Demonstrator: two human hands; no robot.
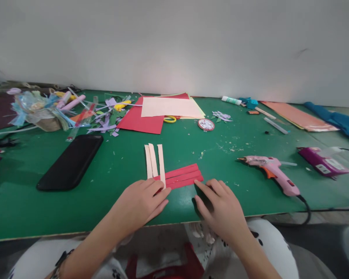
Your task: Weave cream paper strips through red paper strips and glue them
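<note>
Near middle of green table: right hand, fingers spread and loose, touches right end of red strips; left hand covers their left end, grip cannot be told. Red set appears cut and aligned; one pale strip crosses it. Two other pale strips, left, crossing unclear. Judged early stage.

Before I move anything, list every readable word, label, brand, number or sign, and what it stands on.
No text can be read.
White-and-green tube: printing too small to read.
Purple box: pale label, too blurred.
Round red-rimmed disc: markings too small to make out.
</note>
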